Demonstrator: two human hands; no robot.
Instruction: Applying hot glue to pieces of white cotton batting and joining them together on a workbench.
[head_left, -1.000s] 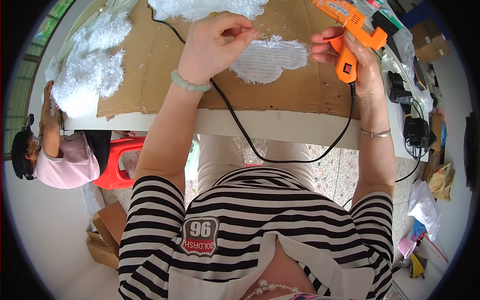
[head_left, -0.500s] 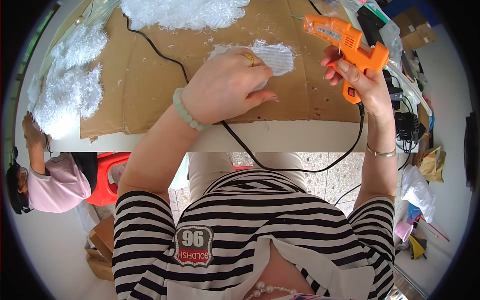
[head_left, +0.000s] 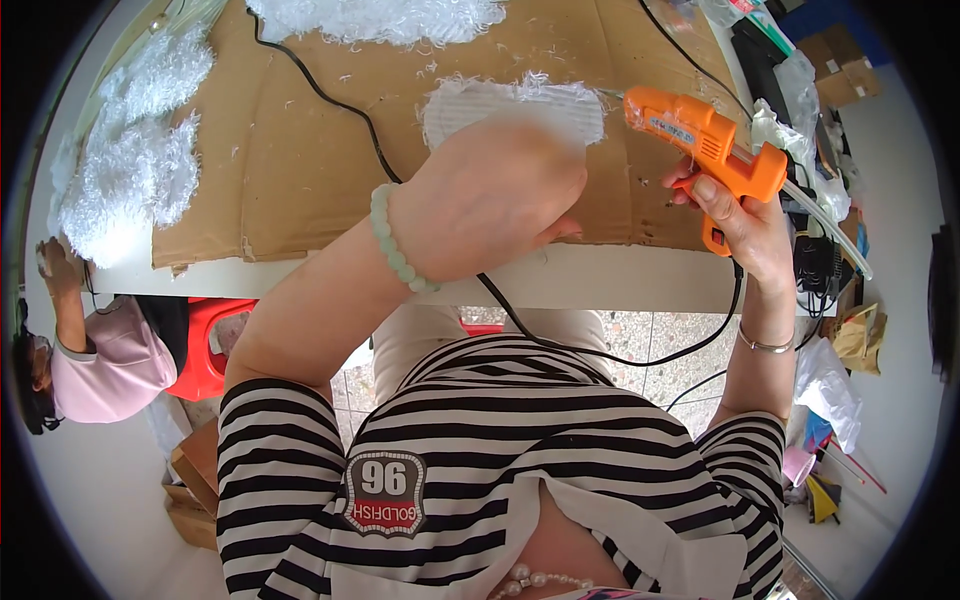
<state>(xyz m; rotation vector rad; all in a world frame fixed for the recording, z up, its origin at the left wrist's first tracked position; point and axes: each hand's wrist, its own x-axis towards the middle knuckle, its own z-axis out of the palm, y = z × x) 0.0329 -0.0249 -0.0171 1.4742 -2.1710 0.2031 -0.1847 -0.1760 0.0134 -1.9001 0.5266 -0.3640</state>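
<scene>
My right hand (head_left: 745, 225) is closed round the handle of an orange hot glue gun (head_left: 690, 125), fingers by its red trigger. The gun's nozzle points left at the right edge of a white ribbed fabric piece (head_left: 470, 105) with a fringed border. A clear glue stick (head_left: 838, 235) trails from the gun's rear. My left hand (head_left: 490, 200), a pale green bead bracelet on its wrist, hovers over or rests at the near side of the fabric. Its thumb shows; the other fingers are blurred or hidden, so what they hold cannot be seen.
Brown cardboard (head_left: 310, 170) covers the white table (head_left: 620, 280). Fluffy white fringed material (head_left: 140, 150) lies at the left, more (head_left: 380, 18) at the far side. A black cord (head_left: 330, 100) crosses the cardboard. Another person (head_left: 110, 355) sits at the left by a red stool (head_left: 205, 350).
The glue gun has come nearer and slightly right, its nozzle now beside the fabric's edge. My left hand has moved nearer and right, uncovering more of the fabric.
</scene>
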